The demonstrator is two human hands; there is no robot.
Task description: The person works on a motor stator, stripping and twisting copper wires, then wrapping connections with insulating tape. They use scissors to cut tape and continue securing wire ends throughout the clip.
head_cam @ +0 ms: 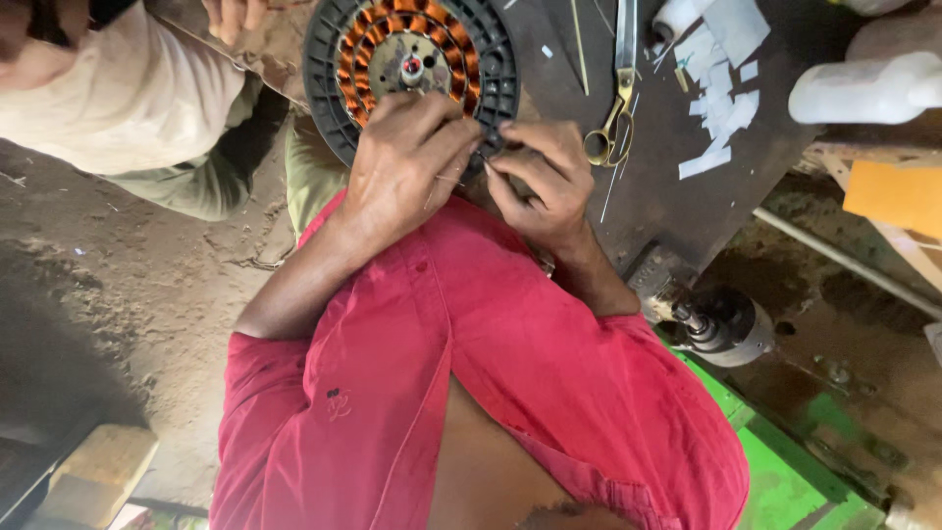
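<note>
A round black fan stator (339, 59) with a ring of copper coils lies at the near edge of a dark workbench (667, 186). My left hand (402, 172) covers its lower rim, fingers curled down onto the coils and holding it. My right hand (545, 177) is just to the right of it, thumb and fingers pinched on a thin pale wire at the stator's lower right edge. The two hands nearly touch. My red shirt (510, 393) fills the lower middle and hides the bench edge below the hands.
Another person in a cream shirt (128, 93) sits at the upper left, one hand (231, 15) near the stator. Scissors (613, 98), white paper scraps (721, 88) and a white bottle (863, 88) lie on the bench. A small motor (726, 329) sits on a green frame (785, 471).
</note>
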